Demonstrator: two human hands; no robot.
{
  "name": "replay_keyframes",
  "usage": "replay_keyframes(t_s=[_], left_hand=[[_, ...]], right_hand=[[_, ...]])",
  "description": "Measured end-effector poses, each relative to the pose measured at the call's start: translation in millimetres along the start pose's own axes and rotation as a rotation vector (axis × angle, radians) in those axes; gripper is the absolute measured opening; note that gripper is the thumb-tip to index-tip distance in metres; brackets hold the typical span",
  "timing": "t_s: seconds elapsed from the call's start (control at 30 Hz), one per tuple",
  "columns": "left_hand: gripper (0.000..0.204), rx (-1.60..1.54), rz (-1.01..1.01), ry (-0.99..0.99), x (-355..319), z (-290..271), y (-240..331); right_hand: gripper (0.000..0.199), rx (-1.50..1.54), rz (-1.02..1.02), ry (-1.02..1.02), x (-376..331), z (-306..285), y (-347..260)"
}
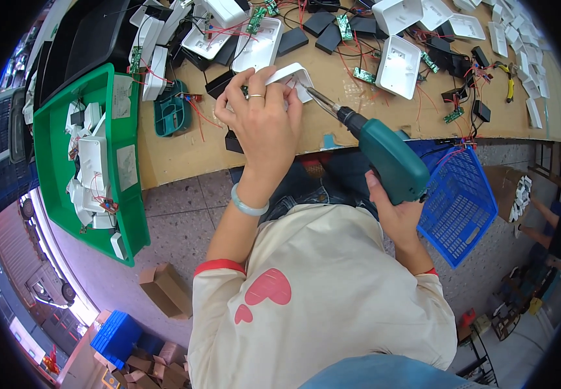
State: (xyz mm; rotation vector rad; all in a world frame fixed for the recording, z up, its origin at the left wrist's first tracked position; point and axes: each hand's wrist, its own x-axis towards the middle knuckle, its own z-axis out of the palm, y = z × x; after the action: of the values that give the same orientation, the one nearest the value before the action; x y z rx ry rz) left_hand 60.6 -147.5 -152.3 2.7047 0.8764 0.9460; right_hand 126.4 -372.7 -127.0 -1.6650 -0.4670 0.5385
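My left hand (264,117), with a ring on one finger and a pale bangle at the wrist, grips a small white plastic case (291,72) at the table's front. My right hand (394,211) is wrapped round the handle of a green pistol-shaped power tool (394,159) with a black nose. Its slim metal tip points left and meets the near side of the case, reaching toward its inside. My left fingers partly hide the case, so I cannot tell exactly what the tip touches. A teal divided tray (172,117) with red wires beside it lies left of my left hand.
Open white cases (398,68), black boxes (328,39), green circuit boards (363,75) and wires cover the cardboard-topped table (183,162). Yellow-handled pliers (509,81) lie right. A green bin (119,172) of white parts stands left, a blue basket (459,207) right. A person (556,240) is at far right.
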Motion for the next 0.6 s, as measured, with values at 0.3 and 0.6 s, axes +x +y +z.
replay_keyframes(t_s=[0.3, 0.6], left_hand=[[0.011, -0.012, 0.01, 0.012, -0.5, 2.4, -1.4], [0.01, -0.02, 0.011, 0.021, -0.4, 2.5, -2.0]], right_hand=[[0.014, -0.143, -0.087, -0.063, 8.3, 6.2, 8.8], [0.012, -0.135, -0.085, -0.049, 8.5, 9.9, 5.4]])
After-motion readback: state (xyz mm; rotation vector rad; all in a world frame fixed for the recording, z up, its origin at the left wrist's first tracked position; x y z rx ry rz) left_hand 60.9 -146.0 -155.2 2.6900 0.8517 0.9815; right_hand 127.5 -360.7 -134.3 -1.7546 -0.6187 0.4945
